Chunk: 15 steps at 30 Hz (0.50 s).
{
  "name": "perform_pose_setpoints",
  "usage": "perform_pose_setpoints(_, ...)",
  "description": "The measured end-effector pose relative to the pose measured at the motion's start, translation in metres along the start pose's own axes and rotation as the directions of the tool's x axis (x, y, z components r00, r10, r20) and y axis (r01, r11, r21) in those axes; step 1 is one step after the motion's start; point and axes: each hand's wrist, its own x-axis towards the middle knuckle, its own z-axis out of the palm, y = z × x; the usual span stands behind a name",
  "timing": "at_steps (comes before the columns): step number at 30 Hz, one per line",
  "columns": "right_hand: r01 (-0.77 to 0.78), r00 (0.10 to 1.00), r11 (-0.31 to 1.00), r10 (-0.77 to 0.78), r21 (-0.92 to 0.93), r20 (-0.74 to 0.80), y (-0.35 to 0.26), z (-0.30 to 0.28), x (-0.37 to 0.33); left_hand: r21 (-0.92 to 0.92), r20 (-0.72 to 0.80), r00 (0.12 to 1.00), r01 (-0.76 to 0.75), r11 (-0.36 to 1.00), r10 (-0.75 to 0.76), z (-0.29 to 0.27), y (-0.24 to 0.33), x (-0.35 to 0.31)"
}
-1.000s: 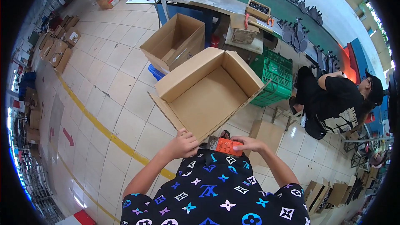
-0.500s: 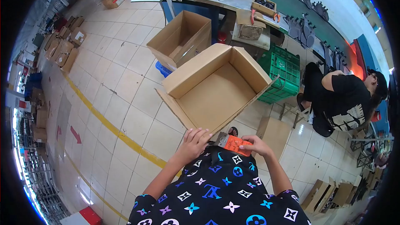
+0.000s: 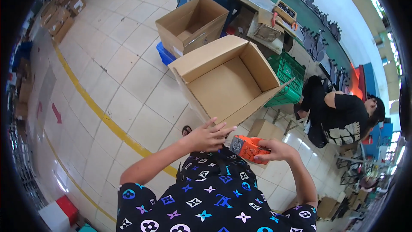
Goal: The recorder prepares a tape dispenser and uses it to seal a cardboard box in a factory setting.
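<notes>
An open cardboard box (image 3: 225,79) lies in front of me, its inside facing up and bare and its flaps folded out. My left hand (image 3: 209,136) is at the near corner of the box, palm down with the fingers stretched and apart; the fingertips overlap the near flap. My right hand (image 3: 278,149) grips an orange and grey hand-held tape dispenser (image 3: 249,148), held close to my body just right of the left hand. The right fingers wrap round its orange side, with part of the grip hidden.
Beyond stands a taller open carton (image 3: 191,25) over a blue bin (image 3: 165,53). A green crate (image 3: 286,79) is right of my box, near a seated person (image 3: 347,116) at a workbench. Another carton (image 3: 265,129) lies on the floor. A yellow line (image 3: 101,114) crosses the tiles.
My left hand has loosened from the box edge and spread its fingers. The tape dispenser has been lifted and turned by my right hand. My view has shifted.
</notes>
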Motion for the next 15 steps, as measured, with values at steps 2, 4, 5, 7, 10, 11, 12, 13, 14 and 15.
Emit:
perform_pose_setpoints(2, -0.057, 0.998, 0.998, 0.059, -0.04, 0.037, -0.022, 0.003, 0.003, 0.301, -0.015, 0.989, -0.138, 0.944, 0.15, 0.006, -0.009, 0.002)
perform_pose_setpoints(4, -0.163, 0.983, 0.946, 0.18, -0.281, 0.037, -0.042, 0.012, 0.01, 0.382, -0.05, 0.985, -0.134, 0.914, 0.165, 0.012, -0.011, 0.003)
perform_pose_setpoints(5, -0.196, 0.977, 0.933, 0.212, -0.302, 0.024, -0.05, 0.014, 0.015, 0.371, -0.062, 0.978, -0.162, 0.914, 0.199, 0.013, -0.012, 0.003)
perform_pose_setpoints(7, -0.253, 0.964, 0.907, 0.266, -0.337, -0.007, -0.052, 0.024, 0.026, 0.375, -0.11, 0.96, -0.199, 0.905, 0.257, 0.016, -0.013, 0.007)
perform_pose_setpoints(10, -0.297, 0.952, 0.863, 0.302, -0.408, -0.055, -0.044, 0.039, 0.048, 0.334, -0.11, 0.95, -0.241, 0.911, 0.291, 0.023, -0.005, 0.006)
perform_pose_setpoints(11, -0.303, 0.953, 0.868, 0.287, -0.394, -0.1, -0.05, 0.044, 0.061, 0.384, -0.138, 0.943, -0.231, 0.894, 0.303, 0.027, -0.001, 0.006)
perform_pose_setpoints(12, -0.305, 0.952, 0.874, 0.271, -0.379, -0.143, -0.054, 0.051, 0.073, 0.397, -0.135, 0.947, -0.218, 0.891, 0.292, 0.029, 0.001, 0.003)
perform_pose_setpoints(13, -0.302, 0.953, 0.875, 0.264, -0.378, -0.151, -0.054, 0.062, 0.08, 0.483, -0.167, 0.934, -0.201, 0.852, 0.315, 0.03, 0.002, 0.003)
perform_pose_setpoints(14, -0.311, 0.949, 0.873, 0.269, -0.376, -0.161, -0.051, 0.074, 0.087, 0.564, -0.194, 0.92, -0.18, 0.806, 0.341, 0.031, 0.006, 0.003)
perform_pose_setpoints(15, -0.307, 0.951, 0.873, 0.262, -0.379, -0.165, -0.048, 0.082, 0.096, 0.579, -0.183, 0.923, -0.177, 0.796, 0.339, 0.034, 0.006, -0.002)
